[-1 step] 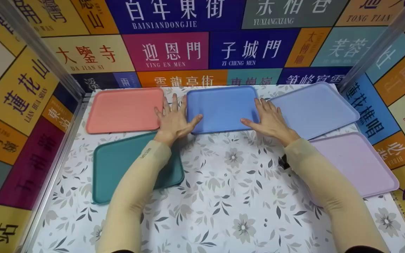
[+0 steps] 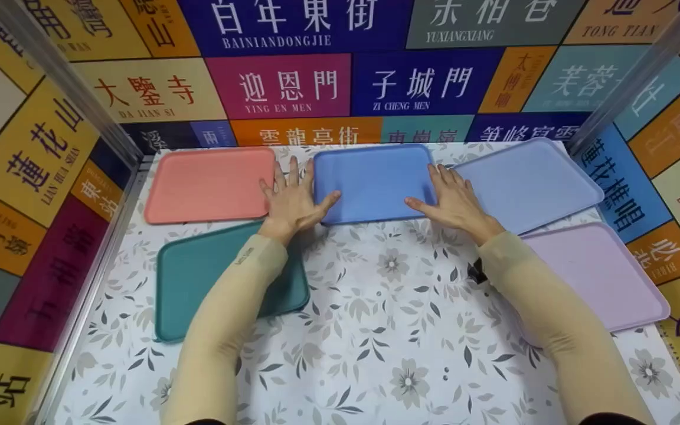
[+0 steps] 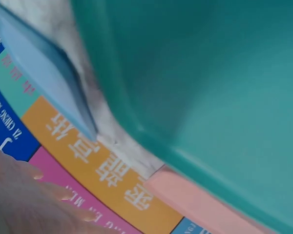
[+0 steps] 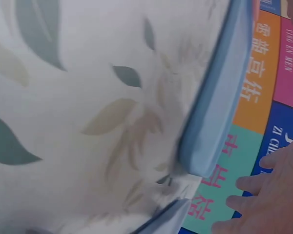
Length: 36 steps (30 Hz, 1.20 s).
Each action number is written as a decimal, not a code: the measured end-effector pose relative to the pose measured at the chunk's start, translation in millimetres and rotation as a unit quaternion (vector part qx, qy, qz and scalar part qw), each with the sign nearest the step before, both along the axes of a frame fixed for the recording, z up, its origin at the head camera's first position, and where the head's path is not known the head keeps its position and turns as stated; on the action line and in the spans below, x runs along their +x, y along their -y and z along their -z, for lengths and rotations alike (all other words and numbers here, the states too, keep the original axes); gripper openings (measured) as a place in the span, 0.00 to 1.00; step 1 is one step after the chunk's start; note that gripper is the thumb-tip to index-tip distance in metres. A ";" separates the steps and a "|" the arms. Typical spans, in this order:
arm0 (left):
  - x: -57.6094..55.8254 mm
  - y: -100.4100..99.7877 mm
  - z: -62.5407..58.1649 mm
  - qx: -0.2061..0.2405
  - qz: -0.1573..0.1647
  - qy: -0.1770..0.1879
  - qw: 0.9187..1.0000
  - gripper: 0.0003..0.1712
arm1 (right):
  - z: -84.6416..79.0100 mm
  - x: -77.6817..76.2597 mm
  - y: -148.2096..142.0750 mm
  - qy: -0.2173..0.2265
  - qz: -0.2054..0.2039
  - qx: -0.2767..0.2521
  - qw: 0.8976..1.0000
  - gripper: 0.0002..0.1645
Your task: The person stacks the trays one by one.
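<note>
A blue rectangular tray lies at the back middle of the table between the two hands. My left hand is spread flat at its left side, the thumb reaching over the tray's edge. The little-finger side of that hand is close to the right edge of a coral-pink tray. Along the blue tray's right edge rests my right hand, fingers extended and thumb on the front right corner area. A pale periwinkle tray lies just right of it. The wrist views show the left fingers and right fingers straight.
Under the left forearm sits a dark green tray; a lilac tray lies partly under the right forearm. The table has a leaf-patterned white cover. Printed panels wall the back and sides. A small black object shows by the right wrist.
</note>
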<state>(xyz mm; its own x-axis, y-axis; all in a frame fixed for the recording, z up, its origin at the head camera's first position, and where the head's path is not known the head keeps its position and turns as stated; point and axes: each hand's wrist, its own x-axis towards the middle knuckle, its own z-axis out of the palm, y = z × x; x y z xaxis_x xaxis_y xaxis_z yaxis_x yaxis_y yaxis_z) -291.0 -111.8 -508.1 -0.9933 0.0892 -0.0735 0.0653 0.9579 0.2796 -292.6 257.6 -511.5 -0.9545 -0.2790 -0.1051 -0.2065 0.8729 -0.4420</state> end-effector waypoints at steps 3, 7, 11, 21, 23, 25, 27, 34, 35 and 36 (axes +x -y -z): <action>-0.7 0.2 -3.3 0.005 0.000 0.000 1.000 0.65 | -4.3 -2.2 -0.2 0.012 0.004 -0.015 1.000 0.70; -1.9 0.2 -11.0 0.017 0.003 -0.008 1.000 0.63 | -13.9 -7.3 -1.3 0.027 0.006 -0.041 0.999 0.69; -2.8 0.5 -15.8 0.033 0.006 -0.026 0.999 0.56 | -21.6 -13.9 -2.3 0.048 0.011 -0.059 0.997 0.64; -12.0 2.3 -22.0 0.136 -0.039 -0.035 0.989 0.40 | -33.7 -37.9 -10.1 0.121 0.085 -0.152 0.977 0.58; -14.3 3.1 -22.2 0.168 -0.057 -0.020 0.984 0.37 | -34.4 -41.0 -12.8 0.142 0.108 -0.179 0.967 0.57; -16.8 4.0 -21.9 0.199 -0.078 -0.004 0.977 0.33 | -33.8 -44.1 -15.5 0.158 0.129 -0.203 0.958 0.55; -19.9 4.8 -21.0 0.227 -0.095 0.013 0.969 0.30 | -32.2 -47.0 -18.6 0.172 0.147 -0.218 0.949 0.52; -30.3 8.9 -16.9 0.294 -0.174 0.132 0.931 0.29 | -17.6 -56.1 -27.1 0.198 0.195 -0.239 0.930 0.47; -31.7 9.4 -16.1 0.300 -0.188 0.148 0.923 0.29 | -14.9 -57.2 -27.7 0.200 0.200 -0.238 0.929 0.47; -33.1 9.8 -15.4 0.306 -0.201 0.162 0.916 0.30 | -12.6 -58.1 -27.9 0.202 0.206 -0.237 0.928 0.46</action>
